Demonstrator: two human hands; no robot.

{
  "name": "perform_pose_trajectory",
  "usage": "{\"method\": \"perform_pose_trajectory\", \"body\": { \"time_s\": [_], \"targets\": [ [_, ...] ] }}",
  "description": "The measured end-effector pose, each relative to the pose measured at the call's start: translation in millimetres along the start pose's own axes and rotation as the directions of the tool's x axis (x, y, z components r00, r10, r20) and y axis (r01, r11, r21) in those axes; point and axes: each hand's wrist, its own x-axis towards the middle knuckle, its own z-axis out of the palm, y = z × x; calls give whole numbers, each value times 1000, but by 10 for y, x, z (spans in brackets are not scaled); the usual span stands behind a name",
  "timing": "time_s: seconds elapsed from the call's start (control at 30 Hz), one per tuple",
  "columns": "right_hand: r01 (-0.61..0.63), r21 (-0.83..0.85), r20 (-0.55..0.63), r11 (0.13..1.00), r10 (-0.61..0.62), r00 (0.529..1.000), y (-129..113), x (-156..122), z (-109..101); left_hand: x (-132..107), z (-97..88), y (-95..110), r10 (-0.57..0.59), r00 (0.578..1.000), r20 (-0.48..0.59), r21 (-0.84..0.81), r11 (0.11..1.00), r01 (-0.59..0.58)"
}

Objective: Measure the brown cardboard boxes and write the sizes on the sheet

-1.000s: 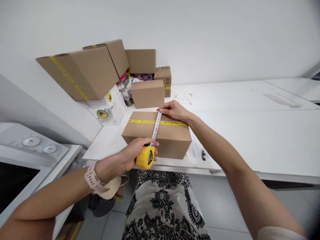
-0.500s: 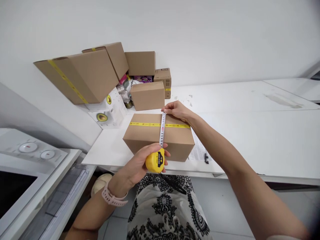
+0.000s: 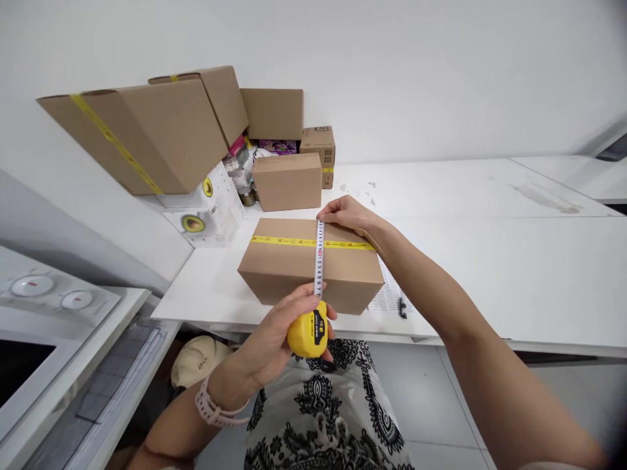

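Observation:
A brown cardboard box (image 3: pixel 289 261), with yellow printed tape along its top, sits near the front edge of the white table. My left hand (image 3: pixel 289 320) is closed around a yellow tape measure (image 3: pixel 307 334) just in front of the box. From it the white blade (image 3: pixel 319 264) runs across the box top to the far edge. There my right hand (image 3: pixel 343 214) pinches the blade's end between thumb and fingers. A printed sheet of paper (image 3: pixel 388 290) lies partly under the box's right side, with a small black object (image 3: pixel 402 307) beside it.
Several cardboard boxes (image 3: pixel 288 183) stand at the back left, one large taped box (image 3: pixel 161 134) resting on a white avocado-print carton (image 3: pixel 215 215). Jars and bags sit among them. At the left is a white appliance with knobs (image 3: pixel 32 286). The white table (image 3: pixel 490 274) stretches right.
My left hand has drawn the tape measure slightly toward me and down, so a little more blade shows. The right hand still pinches the end at the far edge. The view has shifted slightly.

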Motion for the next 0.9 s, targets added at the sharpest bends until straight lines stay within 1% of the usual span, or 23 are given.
{"method": "perform_pose_trajectory", "body": {
  "time_s": [0.07, 0.13, 0.2, 0.3, 0.4, 0.5, 0.57, 0.63, 0.7, 0.77, 0.9],
  "targets": [
    [-22, -28, 21, 999, 22, 1000, -43, -26, 10, -15, -18, 10, -8, 1000, -14, 15, 1000, 8],
    [-19, -36, 9, 999, 19, 1000, -90, -102, 31, -22, -33, 13, -12, 1000, -27, 30, 999, 13],
    [13, -16, -25, 1000, -14, 1000, -141, -250, 54, -20, -43, 8, -11, 999, -31, 37, 999, 12],
    [66, 19, -64, 998, -65, 996, -212, -546, 80, -12, -48, -3, -9, 999, -36, 38, 999, 10],
    [80, -1, -78, 997, -80, 994, -268, -776, 95, -10, -50, -8, -13, 999, -36, 38, 999, 14],
    [65, -32, -81, 997, -67, 994, -307, -884, 98, -15, -51, -9, -9, 999, -32, 42, 999, 11],
    [55, -20, -77, 998, -57, 995, -323, -912, 89, -17, -51, -10, -8, 999, -38, 45, 999, 10],
    [51, 11, -73, 999, -50, 996, -322, -898, 69, -16, -51, -13, -11, 999, -46, 48, 999, 13],
    [47, 37, -70, 998, -44, 997, -289, -805, 47, -13, -48, -17, -11, 999, -49, 52, 999, 14],
    [31, 42, -57, 999, -29, 998, -215, -605, 36, -8, -44, -17, -9, 999, -49, 54, 998, 11],
    [-56, 7, 41, 998, 55, 998, -39, -50, 43, 0, -37, 1, -1, 999, -52, 68, 998, 5]
  ]
}}
